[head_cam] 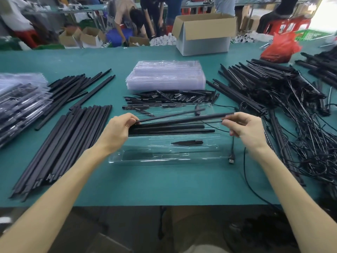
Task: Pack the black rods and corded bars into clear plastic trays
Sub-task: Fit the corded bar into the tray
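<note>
Green bench (164, 183), frame centre: left hand (118, 128) and right hand (244, 128) pinch both ends of the corded bar (182, 119), parallel just above the clear tray (164, 159).

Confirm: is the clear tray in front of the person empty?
No, the clear tray holds several black rods laid lengthwise and a short black piece in a nearer slot.

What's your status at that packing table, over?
Left hand and right hand each pinch an end of one corded bar over the clear tray. Rods already seated. USB cord trails past tray's right end.
</note>
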Action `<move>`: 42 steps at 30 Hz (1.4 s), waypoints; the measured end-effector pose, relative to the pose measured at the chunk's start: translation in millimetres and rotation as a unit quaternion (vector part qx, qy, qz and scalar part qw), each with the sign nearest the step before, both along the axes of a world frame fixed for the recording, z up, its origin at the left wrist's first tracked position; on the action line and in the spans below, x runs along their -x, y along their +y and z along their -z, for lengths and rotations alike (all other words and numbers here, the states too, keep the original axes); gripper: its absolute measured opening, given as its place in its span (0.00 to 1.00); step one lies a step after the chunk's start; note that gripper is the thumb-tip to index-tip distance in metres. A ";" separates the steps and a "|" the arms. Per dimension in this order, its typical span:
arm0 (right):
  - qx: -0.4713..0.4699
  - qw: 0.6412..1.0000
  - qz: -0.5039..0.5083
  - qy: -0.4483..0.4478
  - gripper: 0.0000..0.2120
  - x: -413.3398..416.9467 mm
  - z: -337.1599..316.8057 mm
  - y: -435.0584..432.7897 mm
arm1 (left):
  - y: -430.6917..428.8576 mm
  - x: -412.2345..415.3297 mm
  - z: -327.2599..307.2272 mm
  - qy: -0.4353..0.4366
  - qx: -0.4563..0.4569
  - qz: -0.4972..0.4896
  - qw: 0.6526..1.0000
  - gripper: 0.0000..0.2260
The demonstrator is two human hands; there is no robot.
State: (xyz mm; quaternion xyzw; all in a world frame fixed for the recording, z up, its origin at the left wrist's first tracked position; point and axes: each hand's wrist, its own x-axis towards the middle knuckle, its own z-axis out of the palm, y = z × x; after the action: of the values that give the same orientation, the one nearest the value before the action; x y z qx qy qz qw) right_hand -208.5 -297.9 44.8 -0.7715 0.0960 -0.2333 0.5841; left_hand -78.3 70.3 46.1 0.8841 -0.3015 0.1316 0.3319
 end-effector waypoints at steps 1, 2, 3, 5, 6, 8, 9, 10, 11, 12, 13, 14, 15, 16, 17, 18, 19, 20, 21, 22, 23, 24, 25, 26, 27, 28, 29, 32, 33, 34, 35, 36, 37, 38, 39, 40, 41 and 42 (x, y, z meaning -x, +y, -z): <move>0.015 1.000 -0.009 0.004 0.07 1.1 2.0 -0.2 | 0.6 -0.7 -0.8 0.012 0.022 -0.005 1.000 0.09; 0.040 0.999 -0.016 0.009 0.06 2.7 3.7 0.5 | 0.7 -1.7 -1.1 0.021 0.034 -0.015 0.999 0.09; 0.063 0.998 -0.027 0.013 0.05 4.7 4.7 2.1 | 0.5 -3.3 -0.7 0.028 0.036 -0.029 0.999 0.09; 0.086 0.994 -0.063 0.025 0.04 10.7 4.3 5.7 | 0.8 -8.8 1.4 0.041 0.015 -0.056 0.997 0.10; 0.098 0.991 -0.084 0.034 0.04 14.8 3.3 6.6 | 0.9 -11.4 2.6 0.049 -0.002 -0.062 0.997 0.10; 0.124 0.984 -0.120 0.055 0.03 23.6 1.7 6.9 | -1.3 -14.6 6.3 0.063 -0.036 -0.055 0.996 0.09; 0.137 0.980 -0.128 0.065 0.03 27.6 1.8 6.0 | -3.2 -15.5 8.8 0.072 -0.052 -0.047 0.995 0.09; 0.152 0.977 -0.129 0.074 0.02 31.1 2.7 4.8 | -5.3 -16.1 11.4 0.082 -0.068 -0.042 0.993 0.09; 0.168 0.974 -0.126 0.082 0.02 33.6 3.9 3.4 | -7.7 -16.5 13.8 0.093 -0.084 -0.038 0.991 0.09; 0.182 0.972 -0.119 0.088 0.03 35.6 5.3 1.7 | -10.3 -16.4 15.8 0.101 -0.099 -0.034 0.989 0.08; 0.191 0.971 -0.112 0.093 0.03 36.5 6.8 0.7 | -12.6 -16.3 17.5 0.110 -0.112 -0.029 0.987 0.09; 0.197 0.970 -0.107 0.098 0.04 37.2 8.0 -0.2 | -14.5 -15.8 18.7 0.117 -0.123 -0.024 0.985 0.09; 0.202 0.968 -0.105 0.102 0.04 37.7 9.1 -0.7 | -16.4 -15.0 20.1 0.124 -0.129 -0.021 0.984 0.10; 0.209 0.966 -0.106 0.106 0.04 38.1 10.2 -0.7 | -17.6 -14.3 21.6 0.127 -0.134 -0.017 0.983 0.10; 0.220 0.964 -0.107 0.108 0.04 38.3 11.6 -0.4 | -18.3 -13.3 23.3 0.126 -0.137 -0.011 0.982 0.11; 0.233 0.960 -0.106 0.109 0.04 38.5 13.3 -0.1 | -18.3 -12.4 24.7 0.122 -0.140 -0.003 0.983 0.11; 0.247 0.957 -0.103 0.109 0.03 38.3 14.7 0.3 | -18.1 -11.8 26.1 0.115 -0.138 0.005 0.984 0.11; 0.259 0.955 -0.099 0.108 0.03 38.2 15.9 0.6 | -17.5 -11.3 27.5 0.104 -0.132 0.015 0.986 0.10; 0.266 0.953 -0.095 0.107 0.03 38.2 17.0 1.2 | -16.9 -11.2 28.9 0.090 -0.125 0.026 0.988 0.10; 0.270 0.953 -0.093 0.106 0.03 38.1 18.0 2.0 | -16.2 -11.1 30.4 0.075 -0.120 0.036 0.989 0.10; 0.273 0.952 -0.092 0.105 0.03 38.4 19.4 3.2 | -15.4 -10.7 31.9 0.064 -0.116 0.041 0.990 0.09; 0.278 0.951 -0.091 0.104 0.04 38.9 20.8 4.7 | -14.3 -10.2 33.5 0.052 -0.114 0.041 0.991 0.08; 0.283 0.949 -0.090 0.102 0.04 39.4 22.1 6.2 | -13.1 -10.1 35.3 0.037 -0.115 0.042 0.992 0.08; 0.288 0.948 -0.087 0.100 0.04 39.6 23.3 7.4 | -12.0 -10.2 37.6 0.020 -0.117 0.044 0.992 0.07; 0.290 0.948 -0.083 0.098 0.05 39.7 24.4 8.3 | -11.0 -9.9 39.9 0.006 -0.117 0.045 0.992 0.07; 0.289 0.949 -0.078 0.097 0.05 39.7 25.5 8.9 | -9.8 -9.5 41.4 -0.004 -0.115 0.043 0.992 0.06; 0.286 0.951 -0.073 0.096 0.05 39.2 26.3 9.4 | -8.9 -8.9 42.4 -0.010 -0.111 0.039 0.993 0.05; 0.277 0.954 -0.062 0.093 0.05 38.3 27.6 10.0 | -7.8 -8.1 44.3 -0.026 -0.107 0.031 0.993 0.03; 0.276 0.955 -0.060 0.093 0.05 38.2 27.6 10.4 | -8.1 -7.6 44.6 -0.029 -0.108 0.025 0.993 0.03; 0.277 0.955 -0.058 0.093 0.05 38.2 27.7 10.9 | -8.5 -7.1 44.3 -0.031 -0.109 0.018 0.993 0.03; 0.280 0.954 -0.056 0.093 0.05 38.3 27.8 11.3 | -9.2 -6.5 43.6 -0.033 -0.112 0.009 0.993 0.03; 0.282 0.953 -0.055 0.092 0.05 38.3 28.1 11.9 | -9.9 -5.6 43.1 -0.036 -0.115 0.003 0.993 0.04; 0.283 0.953 -0.053 0.090 0.05 38.5 28.5 12.1 | -10.6 -4.2 43.0 -0.040 -0.118 0.001 0.992 0.04; 0.284 0.954 -0.051 0.087 0.05 38.6 28.8 12.1 | -11.3 -2.6 42.8 -0.044 -0.119 0.000 0.992 0.04; 0.284 0.954 -0.051 0.084 0.05 38.9 29.2 11.7 | -12.0 -0.9 42.5 -0.050 -0.119 -0.001 0.992 0.04; 0.285 0.953 -0.052 0.085 0.05 39.1 29.9 11.4 | -11.9 0.6 42.0 -0.057 -0.120 -0.003 0.991 0.04; 0.289 0.952 -0.053 0.089 0.05 39.2 30.9 11.2 | -11.8 2.1 41.1 -0.067 -0.122 -0.004 0.990 0.03; 0.294 0.950 -0.055 0.094 0.05 39.0 32.1 11.2 | -11.4 3.4 39.1 -0.080 -0.124 0.000 0.989 0.04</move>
State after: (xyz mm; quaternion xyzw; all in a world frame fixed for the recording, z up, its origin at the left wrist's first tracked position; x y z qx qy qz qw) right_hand -247.5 -286.7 12.7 -0.9315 0.0349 -0.1457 0.3314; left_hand -81.8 59.0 7.0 0.9050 -0.3414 0.1636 0.1941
